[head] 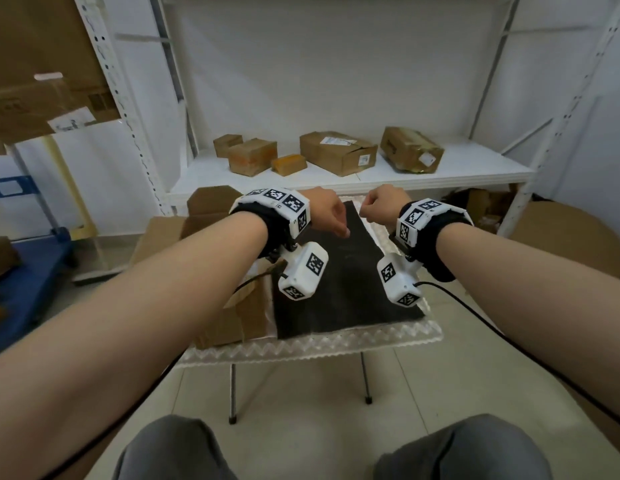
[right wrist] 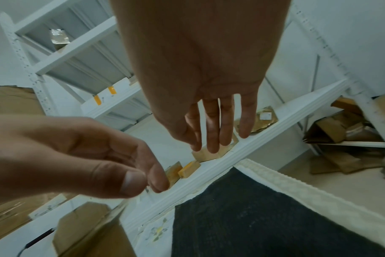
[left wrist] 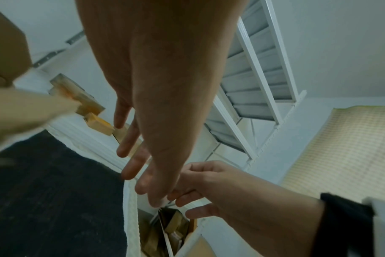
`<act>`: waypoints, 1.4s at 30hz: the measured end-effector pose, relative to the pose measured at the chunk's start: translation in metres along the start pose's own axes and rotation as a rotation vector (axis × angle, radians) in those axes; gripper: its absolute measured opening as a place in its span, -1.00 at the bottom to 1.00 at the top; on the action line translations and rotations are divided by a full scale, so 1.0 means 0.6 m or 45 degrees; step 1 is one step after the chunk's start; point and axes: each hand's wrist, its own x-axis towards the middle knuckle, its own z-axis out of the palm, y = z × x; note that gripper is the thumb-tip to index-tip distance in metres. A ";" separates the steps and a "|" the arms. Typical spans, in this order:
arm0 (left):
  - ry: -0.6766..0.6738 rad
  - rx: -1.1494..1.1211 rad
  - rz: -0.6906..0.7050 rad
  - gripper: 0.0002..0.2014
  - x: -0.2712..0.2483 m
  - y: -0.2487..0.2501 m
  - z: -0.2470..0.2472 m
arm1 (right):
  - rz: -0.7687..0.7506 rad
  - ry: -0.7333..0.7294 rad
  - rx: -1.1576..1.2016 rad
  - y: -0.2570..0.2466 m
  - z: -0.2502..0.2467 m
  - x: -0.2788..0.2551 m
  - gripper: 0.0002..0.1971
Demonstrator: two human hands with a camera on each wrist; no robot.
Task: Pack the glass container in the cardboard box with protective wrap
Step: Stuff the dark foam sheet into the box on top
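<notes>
Two hands hang close together over the 12 o'clock edge of the black mat (head: 336,289) that covers the desk (head: 312,344). The left hand (head: 327,213) has its thumb (right wrist: 130,182) brought against the forefinger. The right wrist view shows nothing between them, so I cannot tell whether it pinches a clear film or only air. The right hand (head: 383,207) holds nothing I can see. Its fingers (right wrist: 213,128) look straight from its own wrist camera and loosely bent from the left one.

The cardboard box (head: 232,317) stands at 9 o'clock of the mat with its flaps thrown open. No view shows the glass container, and I can make out no protective wrap either.

Judging by this, the work is at its very start and the step in hand is laying out the wrap on the mat. To do that well:
- Spread the sheet flat and square on the mat, clear of the box flaps.
- Stand the glass at its middle, so that every side can be covered evenly.
- Keep both hands low over the desk, since glass slips easily in film.
- Leave the box mouth wide open at 9 o'clock for a short, straight transfer.

The parcels on the shelf (head: 457,164) at 12 o'clock are best left alone
</notes>
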 end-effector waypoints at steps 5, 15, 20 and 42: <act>-0.035 -0.064 0.062 -0.78 0.029 0.048 0.047 | 0.126 -0.038 -0.052 0.063 0.008 -0.011 -0.75; -0.242 0.014 -0.055 -0.54 0.074 0.075 0.181 | 0.301 -0.278 -0.159 0.164 0.067 -0.030 -0.66; -0.365 0.131 -0.087 -0.04 0.080 0.069 0.251 | 0.316 -0.402 -0.294 0.210 0.091 -0.029 -0.58; -0.174 0.197 -0.090 -0.69 0.068 0.091 0.267 | 0.428 0.026 0.142 0.245 0.109 -0.019 -0.49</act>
